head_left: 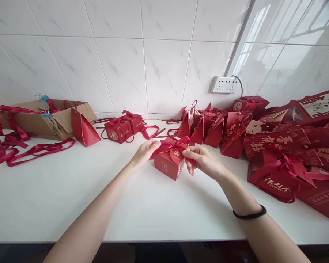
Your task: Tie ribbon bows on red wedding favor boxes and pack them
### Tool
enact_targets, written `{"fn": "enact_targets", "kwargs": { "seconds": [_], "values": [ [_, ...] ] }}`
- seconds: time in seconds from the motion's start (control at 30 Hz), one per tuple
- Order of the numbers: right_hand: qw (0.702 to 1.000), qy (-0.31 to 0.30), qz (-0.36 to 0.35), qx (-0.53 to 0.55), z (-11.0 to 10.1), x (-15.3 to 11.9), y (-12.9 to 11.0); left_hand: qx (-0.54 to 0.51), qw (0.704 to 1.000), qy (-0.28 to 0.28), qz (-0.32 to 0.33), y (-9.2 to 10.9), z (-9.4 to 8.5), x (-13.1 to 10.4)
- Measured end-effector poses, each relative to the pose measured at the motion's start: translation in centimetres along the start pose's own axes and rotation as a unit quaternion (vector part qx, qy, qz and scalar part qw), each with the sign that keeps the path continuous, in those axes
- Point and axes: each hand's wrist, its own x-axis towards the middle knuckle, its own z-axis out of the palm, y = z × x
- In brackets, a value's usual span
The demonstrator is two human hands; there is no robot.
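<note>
A small red gift box (pixel 166 165) with gold print stands on the white table, one corner turned towards me. Across its top runs a red ribbon (pixel 175 145), crossed or knotted in the middle above a round printed flap. My left hand (pixel 146 151) is closed on the ribbon's left part, at the box's upper left edge. On the other side, my right hand (pixel 201 159) pinches the ribbon's right part between thumb and fingers, its other fingers curled beside the box.
Behind stand two small red boxes (pixel 117 130) and loose ribbons. A cardboard box (pixel 55 124) with ribbons and a red pouch (pixel 83 128) are at the left. Red pouches (pixel 233 135) and a bow-tied box (pixel 276 179) crowd the right, below a wall socket (pixel 223 84).
</note>
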Motion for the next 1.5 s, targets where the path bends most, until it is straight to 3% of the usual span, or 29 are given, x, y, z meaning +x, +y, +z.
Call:
{"fn": "enact_targets", "kwargs": {
  "seconds": [0.13,0.3,0.47,0.7,0.9,1.07,1.13,1.2,1.27,1.33,1.43,1.5],
  "values": [
    [1.0,0.0,0.0,0.002,-0.1,0.0,-0.1,0.0,0.999,-0.043,0.026,0.0,0.1,-0.1],
    [1.0,0.007,-0.019,0.021,-0.2,0.0,0.0,0.015,0.999,0.003,0.028,-0.2,-0.2,0.2],
    [0.998,0.017,-0.017,0.055,-0.1,-0.1,-0.2,-0.001,0.999,0.015,0.033,-0.2,-0.4,0.3],
    [0.98,0.084,-0.057,0.172,-1.1,-0.7,-1.4,-0.061,0.982,0.156,0.092,-0.4,-0.8,0.9],
    [0.945,0.173,-0.205,0.187,-3.0,-1.5,-1.7,-0.152,0.952,0.242,0.111,0.0,-2.5,1.4],
    [0.896,0.259,-0.304,0.193,-4.8,-2.1,-2.0,-0.216,0.883,0.386,0.158,-0.1,-4.2,1.8],
    [0.87,0.309,-0.323,0.207,-5.3,-2.1,-2.1,-0.166,0.847,0.46,0.208,-0.1,-4.3,1.6],
    [0.817,0.407,-0.35,0.212,-5.4,-1.9,-2.1,-0.047,0.819,0.496,0.283,-0.1,-3.7,1.0],
    [0.752,0.512,-0.377,0.176,-5.0,-1.6,-1.8,0.092,0.83,0.427,0.347,0.1,-2.5,0.4],
    [0.725,0.563,-0.392,0.063,-4.2,-1.2,-1.5,0.174,0.878,0.276,0.349,0.3,-1.1,-0.2],
    [0.741,0.518,-0.386,-0.183,-2.9,-0.7,-0.7,0.191,0.943,0.1,0.252,0.3,0.6,-0.6],
    [0.792,0.427,-0.339,-0.275,-2.4,-0.4,-0.3,0.164,0.969,0.069,0.172,0.1,1.1,-0.6]
  ]
}}
